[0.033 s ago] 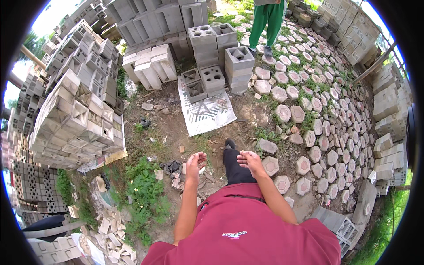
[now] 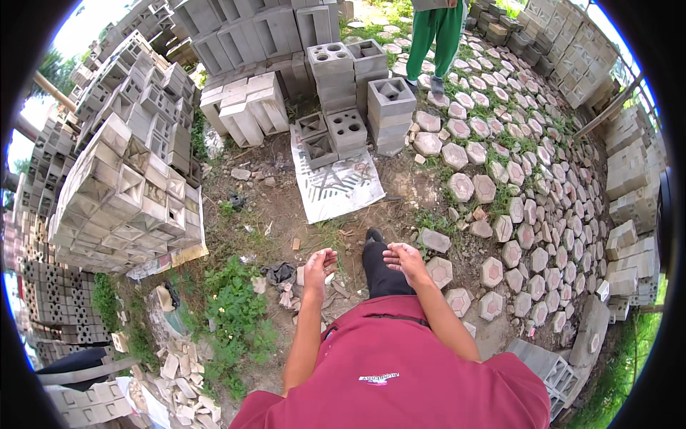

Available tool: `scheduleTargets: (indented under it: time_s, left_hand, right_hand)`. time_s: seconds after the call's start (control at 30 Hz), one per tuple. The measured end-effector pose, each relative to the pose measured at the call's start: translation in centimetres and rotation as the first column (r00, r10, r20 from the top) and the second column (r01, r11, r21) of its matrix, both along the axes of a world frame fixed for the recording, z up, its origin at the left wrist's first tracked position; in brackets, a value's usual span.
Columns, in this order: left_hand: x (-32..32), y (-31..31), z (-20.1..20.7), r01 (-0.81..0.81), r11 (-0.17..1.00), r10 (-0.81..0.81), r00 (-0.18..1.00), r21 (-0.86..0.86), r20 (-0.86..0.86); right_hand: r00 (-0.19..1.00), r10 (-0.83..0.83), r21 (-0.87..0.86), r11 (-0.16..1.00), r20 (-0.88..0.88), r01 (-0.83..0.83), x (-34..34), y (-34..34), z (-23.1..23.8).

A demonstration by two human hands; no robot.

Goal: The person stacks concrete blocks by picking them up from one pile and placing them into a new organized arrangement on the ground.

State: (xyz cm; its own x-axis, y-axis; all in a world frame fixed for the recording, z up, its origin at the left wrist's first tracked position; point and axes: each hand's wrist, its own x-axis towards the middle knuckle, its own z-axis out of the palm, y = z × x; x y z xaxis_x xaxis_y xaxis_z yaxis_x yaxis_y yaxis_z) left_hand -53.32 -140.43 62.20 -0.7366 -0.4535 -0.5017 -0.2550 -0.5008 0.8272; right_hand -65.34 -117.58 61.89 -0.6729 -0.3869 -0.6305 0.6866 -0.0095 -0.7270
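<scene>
My left hand (image 2: pixel 318 266) and my right hand (image 2: pixel 404 260) hang in front of my red shirt, palms turned up, fingers loosely curled and apart, holding nothing. Between them my dark trouser leg and shoe (image 2: pixel 377 261) step forward on bare dirt. Ahead lies a printed white sheet (image 2: pixel 336 187) with small hollow concrete blocks (image 2: pixel 334 136) stacked at its far end. A taller stack of grey blocks (image 2: pixel 391 107) stands to their right.
Large piles of hollow blocks (image 2: pixel 125 193) rise on the left and at the back. Hexagonal pavers (image 2: pixel 500 207) cover the ground on the right. A person in green trousers (image 2: pixel 436 36) stands at the far end. Rubble (image 2: pixel 182 361) and weeds lie at lower left.
</scene>
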Motion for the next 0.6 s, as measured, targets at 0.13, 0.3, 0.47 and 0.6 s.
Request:
scheduleTargets:
  time_s: [0.13,0.3,0.47,0.6]
  left_hand:
    - [-5.7,-3.0,0.9,-0.015,0.997,0.005,0.993,0.078,0.117]
    - [-15.0,-8.4,7.5,-0.088,0.996,0.089,0.995,0.008,-0.053]
    - [-19.2,-12.9,8.5,-0.274,0.962,0.272,0.955,0.004,-0.121]
    - [-21.4,-14.4,6.3,-0.308,0.945,0.309,0.951,0.108,0.013]
  right_hand:
    - [0.996,0.076,0.003,0.997,-0.047,-0.076,-9.9,-6.2,2.2]
    - [0.955,0.270,0.064,0.962,-0.124,-0.264,-19.0,-13.1,6.4]
    - [0.890,0.419,0.125,0.907,-0.182,-0.401,-23.9,-17.2,5.0]
    - [0.900,0.405,0.161,0.910,-0.158,-0.381,-25.7,-19.1,2.8]
